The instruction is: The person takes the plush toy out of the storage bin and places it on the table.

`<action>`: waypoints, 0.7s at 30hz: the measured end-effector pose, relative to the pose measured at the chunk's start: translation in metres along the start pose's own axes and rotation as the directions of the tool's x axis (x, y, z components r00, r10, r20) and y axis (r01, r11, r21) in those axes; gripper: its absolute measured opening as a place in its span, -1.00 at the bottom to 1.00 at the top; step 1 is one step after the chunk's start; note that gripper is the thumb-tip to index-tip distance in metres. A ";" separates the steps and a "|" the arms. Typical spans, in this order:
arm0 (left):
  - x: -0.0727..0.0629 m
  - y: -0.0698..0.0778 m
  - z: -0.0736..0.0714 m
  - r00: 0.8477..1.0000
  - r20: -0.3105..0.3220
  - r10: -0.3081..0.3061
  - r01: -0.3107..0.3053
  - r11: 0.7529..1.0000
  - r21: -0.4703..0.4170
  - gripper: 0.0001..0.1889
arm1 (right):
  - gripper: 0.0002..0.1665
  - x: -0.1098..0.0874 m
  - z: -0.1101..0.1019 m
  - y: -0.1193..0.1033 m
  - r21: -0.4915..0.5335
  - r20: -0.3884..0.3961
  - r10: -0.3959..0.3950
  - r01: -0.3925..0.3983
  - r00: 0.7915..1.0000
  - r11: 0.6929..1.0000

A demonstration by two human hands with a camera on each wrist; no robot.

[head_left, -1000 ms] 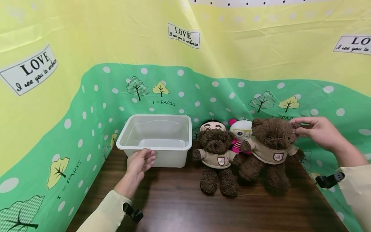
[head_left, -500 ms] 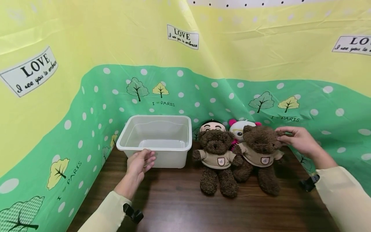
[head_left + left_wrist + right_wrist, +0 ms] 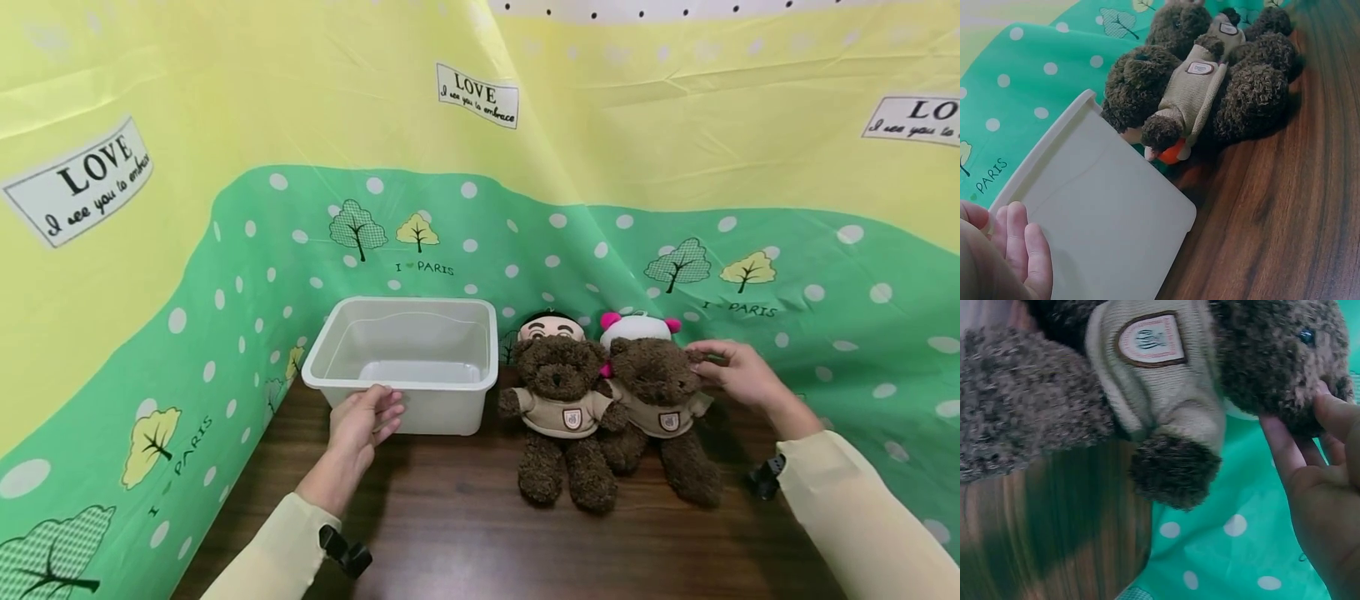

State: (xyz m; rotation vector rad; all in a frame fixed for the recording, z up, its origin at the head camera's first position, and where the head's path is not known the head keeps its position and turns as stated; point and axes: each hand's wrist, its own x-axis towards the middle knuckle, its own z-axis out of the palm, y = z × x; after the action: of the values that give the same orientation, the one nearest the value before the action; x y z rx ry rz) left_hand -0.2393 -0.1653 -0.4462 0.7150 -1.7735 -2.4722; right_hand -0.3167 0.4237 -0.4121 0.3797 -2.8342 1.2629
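Note:
My left hand (image 3: 357, 427) pinches the front rim of a pale grey plastic bin (image 3: 442, 410), thumb over the edge and fingers along the outside. With thumb and fingers, my right hand (image 3: 742, 375) grips a dark brown teddy bear (image 3: 666, 422) by the ear at the side of its head. That bear wears a beige sweater with a crest badge (image 3: 1151, 339) and is upright at the far right. Beside it sits a matching teddy bear (image 3: 566, 417), its arm overlapping the held one in the head view.
Behind the bears are a black-haired doll (image 3: 551, 327) and a white-headed doll with pink ears (image 3: 637, 327), both mostly hidden. They stand against a green and yellow printed cloth (image 3: 540, 242) at the back of the dark wooden table (image 3: 465, 525).
My right hand has moved left and slightly down with the teddy bear, bringing it close to the other bear and covering more of the white-headed doll. My left hand stays at the bin's rim.

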 end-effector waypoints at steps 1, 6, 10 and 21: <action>0.000 0.000 0.000 1.000 0.001 0.000 0.000 1.000 0.001 -0.72 | -0.49 0.000 0.002 0.000 0.012 0.004 0.010 -0.010 1.000 1.000; 0.002 -0.001 0.001 1.000 0.008 -0.006 0.006 1.000 0.003 -0.72 | -0.24 -0.002 0.010 -0.001 0.006 0.039 0.088 -0.088 0.995 0.996; 0.003 -0.001 0.002 1.000 0.006 -0.008 0.008 1.000 0.007 -0.72 | 0.02 -0.003 0.016 -0.003 -0.055 0.039 0.123 -0.121 0.992 0.991; 0.002 -0.001 0.003 1.000 0.006 0.000 0.000 1.000 0.000 -0.73 | -0.03 -0.002 0.031 0.008 0.216 -0.118 0.243 -0.214 0.963 0.953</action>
State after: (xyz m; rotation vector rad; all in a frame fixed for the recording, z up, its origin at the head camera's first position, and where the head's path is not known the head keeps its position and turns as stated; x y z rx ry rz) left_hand -0.2421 -0.1626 -0.4474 0.7080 -1.7760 -2.4772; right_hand -0.3140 0.4059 -0.4390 -0.0415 -2.6980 1.5553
